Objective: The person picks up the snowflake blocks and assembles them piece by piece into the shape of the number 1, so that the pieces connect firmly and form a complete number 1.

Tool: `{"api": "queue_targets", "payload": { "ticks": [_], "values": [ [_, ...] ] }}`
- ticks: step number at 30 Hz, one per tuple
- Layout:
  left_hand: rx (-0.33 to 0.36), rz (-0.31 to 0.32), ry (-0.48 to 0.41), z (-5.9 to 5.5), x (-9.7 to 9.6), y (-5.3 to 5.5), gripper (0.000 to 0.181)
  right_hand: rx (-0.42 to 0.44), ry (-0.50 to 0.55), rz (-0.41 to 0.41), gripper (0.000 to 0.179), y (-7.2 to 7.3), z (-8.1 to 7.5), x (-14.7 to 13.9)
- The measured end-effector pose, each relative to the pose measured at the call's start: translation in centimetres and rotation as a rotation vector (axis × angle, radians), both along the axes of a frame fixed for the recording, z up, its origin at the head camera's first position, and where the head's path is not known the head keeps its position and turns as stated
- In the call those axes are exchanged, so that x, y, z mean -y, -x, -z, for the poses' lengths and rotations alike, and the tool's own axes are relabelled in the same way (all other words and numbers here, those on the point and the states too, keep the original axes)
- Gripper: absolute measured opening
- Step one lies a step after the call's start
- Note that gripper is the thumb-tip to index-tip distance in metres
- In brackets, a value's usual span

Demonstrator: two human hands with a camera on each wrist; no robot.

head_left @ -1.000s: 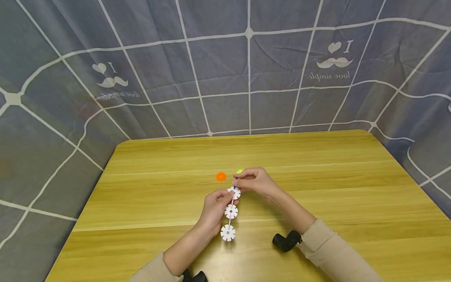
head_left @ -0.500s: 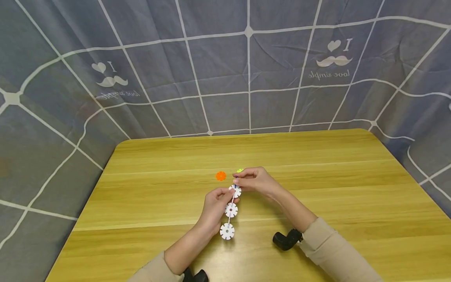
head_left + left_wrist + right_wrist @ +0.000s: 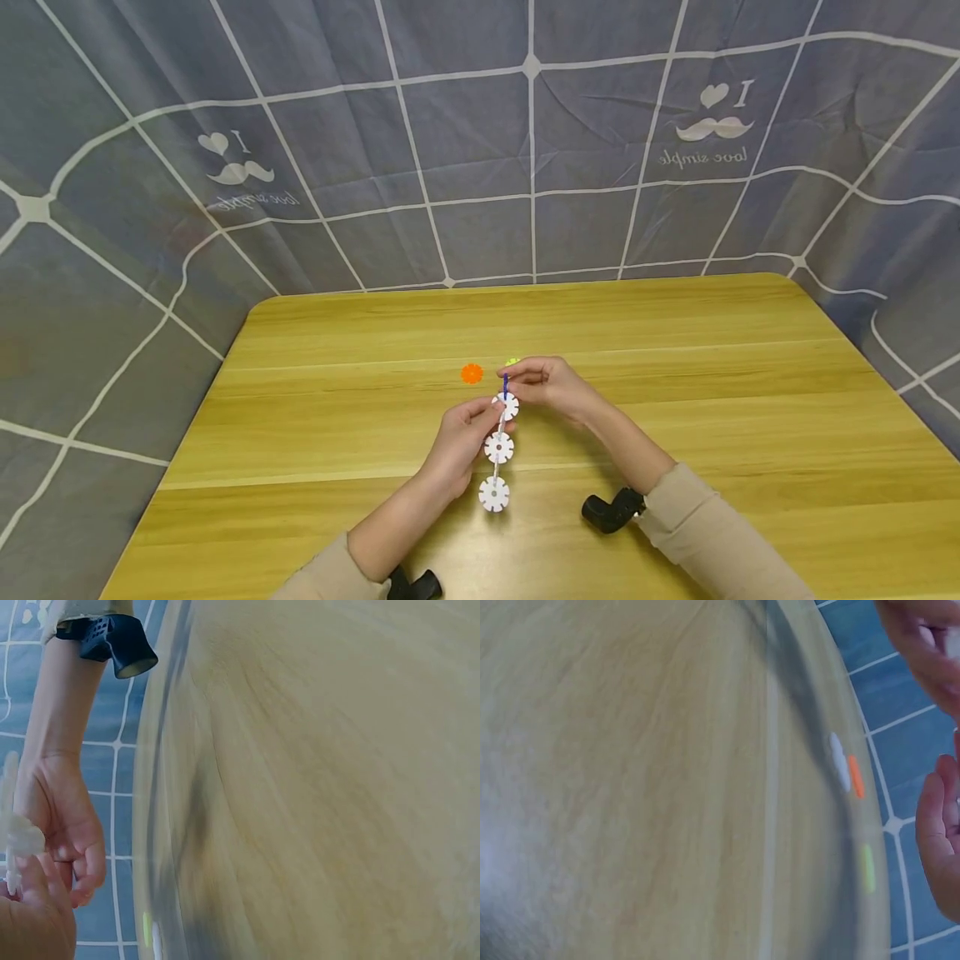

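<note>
The chain of white discs (image 3: 490,450) runs toward you in your left grip (image 3: 459,437), held over the middle of the worktop (image 3: 337,417). That grip pinches the farthest white disc. Your right grip (image 3: 551,387) pinches the blue disc (image 3: 506,385), seen edge-on at that disc's far rim; whether it is seated in a slot, you cannot tell from here.

Expect the pieces to be very light, stiff and rather smooth, probably plastic. The joints look like the weak spots, likely to twist or work loose if the long end swings. Hold the white disc by its flat faces, right beside the joint, and the blue one likewise.

No writing can be made out on the discs. The curtain (image 3: 480,167) carries two prints, each reading "I", a heart, a moustache and "love simple", all mirrored.
</note>
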State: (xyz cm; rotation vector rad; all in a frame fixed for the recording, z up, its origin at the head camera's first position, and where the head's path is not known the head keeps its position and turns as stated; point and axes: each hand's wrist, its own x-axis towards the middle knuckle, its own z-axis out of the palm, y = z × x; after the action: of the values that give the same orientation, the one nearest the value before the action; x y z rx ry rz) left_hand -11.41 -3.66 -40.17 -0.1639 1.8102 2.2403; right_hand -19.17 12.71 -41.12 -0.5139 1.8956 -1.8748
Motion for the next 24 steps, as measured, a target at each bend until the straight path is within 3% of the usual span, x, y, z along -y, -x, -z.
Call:
{"api": "queue_targets", "payload": {
  "ticks": [10, 17, 24],
  "values": [
    [-0.065, 0.04, 0.042, -0.13, -0.27, -0.17, 0.035, -0.023, 0.023, -0.023, 0.033, -0.16, 0.29, -0.25],
    [-0.066, 0.05, 0.024, -0.18, -0.4, -0.1, 0.037, -0.001, 0.081, -0.053, 0.033, -0.4, 0.27, -0.08],
    [-0.045, 0.049, 0.034, -0.32, -0.36, 0.01, 0.038, -0.015, 0.061, -0.064, 0.033, -0.34, 0.31, -0.02]
  ]
}}
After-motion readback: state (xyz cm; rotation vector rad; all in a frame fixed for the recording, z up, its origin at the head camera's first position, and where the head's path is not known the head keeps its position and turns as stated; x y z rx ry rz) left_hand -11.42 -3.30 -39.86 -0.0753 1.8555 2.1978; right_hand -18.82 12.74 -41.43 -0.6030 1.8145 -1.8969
